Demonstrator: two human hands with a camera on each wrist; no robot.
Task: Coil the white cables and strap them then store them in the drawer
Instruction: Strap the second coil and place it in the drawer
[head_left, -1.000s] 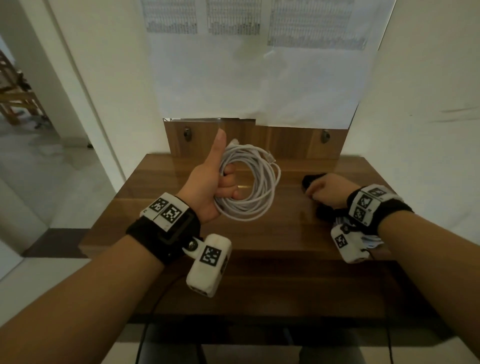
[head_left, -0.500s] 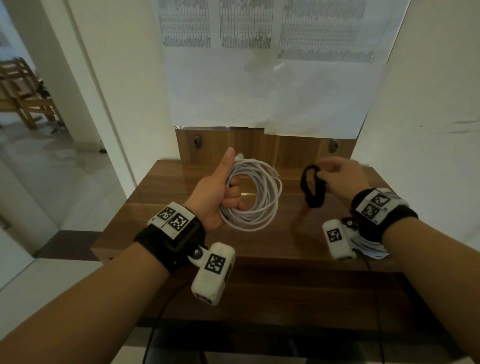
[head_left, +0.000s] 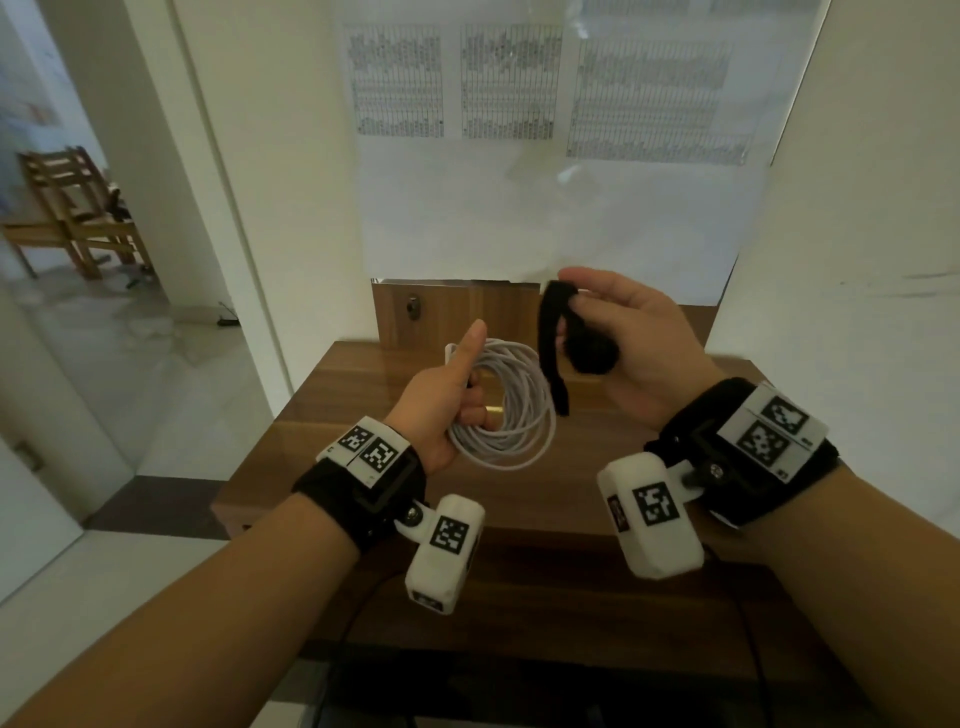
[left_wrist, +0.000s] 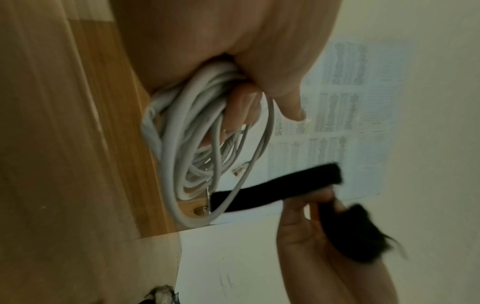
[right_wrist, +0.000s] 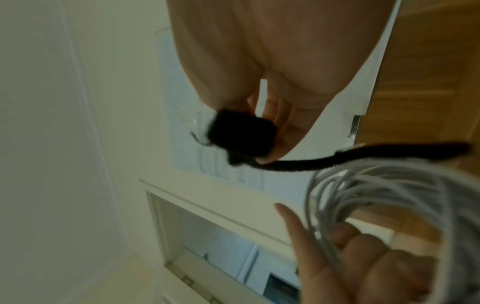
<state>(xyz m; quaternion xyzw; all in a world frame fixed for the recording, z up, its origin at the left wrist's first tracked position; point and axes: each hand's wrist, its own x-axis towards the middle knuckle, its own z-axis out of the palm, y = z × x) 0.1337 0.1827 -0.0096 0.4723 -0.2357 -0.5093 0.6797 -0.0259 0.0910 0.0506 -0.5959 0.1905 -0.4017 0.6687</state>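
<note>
A: What does the work surface look like?

B: A dark wood-grain counter (head_left: 332, 395), glossy, with a raised wooden back panel (head_left: 457, 317) at the far edge. The panel carries a small dark round fitting (head_left: 413, 306). The counter sits in a narrow recess between two pale walls.

A: And above it?

B: A large white sheet (head_left: 545, 218) is fixed to the wall, its lower edge overlapping the back panel. Three printed tables (head_left: 511, 83) are stuck near its top; the print is too small to read.

A: Anything off to the side?

B: To the left, a doorway opens onto a light floor (head_left: 119, 374) with a wooden chair (head_left: 72, 208) in the next room.

A: Where is the cable?

B: The coiled white cable (head_left: 511, 410) is held above the counter in the left hand (head_left: 441, 400). The fingers (left_wrist: 244, 105) are curled through the loops and clamped on the bundle, and the thumb sticks straight up. One connector end (left_wrist: 237, 169) dangles inside the coil in the left wrist view.

A: The other hand?

B: The right hand (head_left: 628, 338) is raised just right of the coil, its fingers (right_wrist: 279, 115) closed on a black strap (head_left: 550, 348). One end of the strap is balled up in the hand; the free end hangs down beside the coil's upper right edge. I cannot tell whether it touches the cable.
</note>
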